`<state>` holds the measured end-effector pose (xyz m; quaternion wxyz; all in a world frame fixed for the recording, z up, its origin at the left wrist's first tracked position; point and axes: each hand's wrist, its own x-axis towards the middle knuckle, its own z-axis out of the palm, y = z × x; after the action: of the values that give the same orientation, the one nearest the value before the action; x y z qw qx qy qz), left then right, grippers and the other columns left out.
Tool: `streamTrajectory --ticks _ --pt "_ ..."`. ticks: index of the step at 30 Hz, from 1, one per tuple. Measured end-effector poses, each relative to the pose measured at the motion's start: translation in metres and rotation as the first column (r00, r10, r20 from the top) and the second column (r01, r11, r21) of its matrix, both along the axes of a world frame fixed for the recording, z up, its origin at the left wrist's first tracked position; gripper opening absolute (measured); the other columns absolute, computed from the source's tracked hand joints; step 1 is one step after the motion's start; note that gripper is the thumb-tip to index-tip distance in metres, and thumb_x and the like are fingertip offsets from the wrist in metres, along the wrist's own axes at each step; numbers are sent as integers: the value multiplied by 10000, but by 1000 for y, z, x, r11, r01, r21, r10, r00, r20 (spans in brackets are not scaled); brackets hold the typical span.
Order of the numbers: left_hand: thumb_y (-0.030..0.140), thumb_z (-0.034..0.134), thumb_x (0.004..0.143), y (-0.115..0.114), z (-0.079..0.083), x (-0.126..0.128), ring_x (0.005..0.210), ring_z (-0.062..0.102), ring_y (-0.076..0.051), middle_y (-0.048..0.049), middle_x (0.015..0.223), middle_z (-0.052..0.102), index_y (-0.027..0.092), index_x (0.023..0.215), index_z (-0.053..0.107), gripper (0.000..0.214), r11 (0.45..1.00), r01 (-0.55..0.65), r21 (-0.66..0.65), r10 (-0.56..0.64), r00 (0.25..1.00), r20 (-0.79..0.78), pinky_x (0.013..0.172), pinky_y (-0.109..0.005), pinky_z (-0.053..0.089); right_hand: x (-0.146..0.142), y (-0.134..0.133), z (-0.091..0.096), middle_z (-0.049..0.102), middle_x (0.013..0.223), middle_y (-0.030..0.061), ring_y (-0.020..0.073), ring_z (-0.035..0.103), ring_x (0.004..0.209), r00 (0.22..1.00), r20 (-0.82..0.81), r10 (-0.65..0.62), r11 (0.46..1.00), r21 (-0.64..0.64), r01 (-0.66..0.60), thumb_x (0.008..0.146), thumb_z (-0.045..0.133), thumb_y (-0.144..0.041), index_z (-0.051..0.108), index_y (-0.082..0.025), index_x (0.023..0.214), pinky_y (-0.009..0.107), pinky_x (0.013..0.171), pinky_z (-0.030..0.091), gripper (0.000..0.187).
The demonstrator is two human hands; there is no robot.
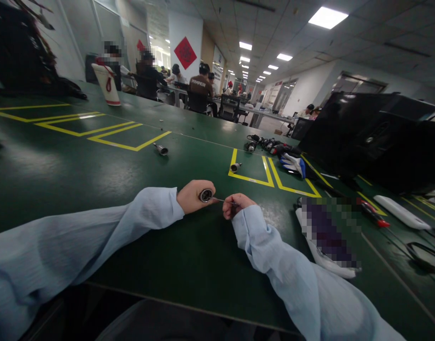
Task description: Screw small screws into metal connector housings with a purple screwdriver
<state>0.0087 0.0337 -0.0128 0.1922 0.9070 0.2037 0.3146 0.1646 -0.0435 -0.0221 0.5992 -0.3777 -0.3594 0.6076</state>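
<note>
My left hand [192, 195] is closed around a round, hollow metal part [205, 195], its open end facing up and toward me. From that part a thin metal rod [219, 200] runs across to my right hand [237, 205], whose fingers pinch its other end. The rod's inner tip is too small to make out. Two similar cup-shaped metal parts lie apart from my hands: one metal part [162, 149] is farther left, and another metal part [235, 167] sits inside a yellow-taped outline.
Yellow tape outlines [139, 148] mark the green table [132, 166]. On the right lie a blue-and-white glove [293, 165], a phone-like device [327, 237], a red-handled tool [375, 214] and a black case [366, 132]. A paper cup [107, 85] stands far left. Several people sit beyond.
</note>
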Motion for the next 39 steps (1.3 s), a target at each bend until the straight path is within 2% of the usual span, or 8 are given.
streamTrajectory --ticks 3,10,19,25,31,36,37,39 --pt "322 554 733 -1 1 0 534 439 -90 17 580 471 140 609 464 238 999 7 -32 -7 1000 16 518 -204 355 0 -1 1 606 450 -1 106 498 374 999 -33 0 1000 -6 0 621 539 -216 566 -163 563 223 374 369 83" --pt "250 544 725 2 -4 1 550 453 -91 14 607 490 138 640 493 150 998 -13 65 17 999 -51 518 -197 345 -6 -10 6 606 444 -24 67 482 356 964 200 -177 980 126 154 637 543 -230 590 -150 565 182 379 386 117" --pt "286 540 739 1 -2 0 535 455 -88 8 596 491 128 625 495 201 998 43 38 -43 999 -11 508 -194 351 0 0 0 609 437 -6 98 507 358 997 -36 61 997 -34 -62 621 545 -225 568 -156 568 205 371 384 90" --pt "261 562 720 -1 0 1 523 470 -83 7 586 507 122 625 501 179 998 62 -32 -61 998 19 505 -187 365 1 -8 7 624 478 0 90 507 389 992 115 -43 990 139 27 657 546 -222 576 -150 576 213 418 404 112" --pt "291 577 722 0 -4 0 522 480 -82 6 586 518 119 642 516 200 997 69 -37 -70 998 -12 491 -181 360 -7 -17 10 589 502 -10 88 485 436 865 407 -292 920 368 138 726 493 -266 569 -162 611 218 455 398 173" --pt "337 560 739 1 -4 0 531 485 -89 -1 590 526 121 652 525 235 996 91 -12 -92 994 -56 493 -185 360 -10 -21 9 570 530 -6 108 507 533 602 648 -468 832 553 52 728 468 -237 565 -179 567 243 556 393 197" --pt "339 558 740 1 -4 0 534 485 -91 -3 592 528 122 653 527 236 996 94 -5 -94 993 -68 494 -187 360 -11 -21 10 568 526 -7 108 506 529 585 661 -470 832 552 45 722 468 -235 564 -180 557 244 555 391 199" --pt "331 560 739 1 -4 -1 539 485 -93 -4 596 530 122 659 532 225 995 95 6 -94 992 -87 497 -188 360 -10 -20 12 568 506 -10 102 496 490 650 634 -418 868 490 80 708 468 -240 561 -178 553 236 516 391 192"
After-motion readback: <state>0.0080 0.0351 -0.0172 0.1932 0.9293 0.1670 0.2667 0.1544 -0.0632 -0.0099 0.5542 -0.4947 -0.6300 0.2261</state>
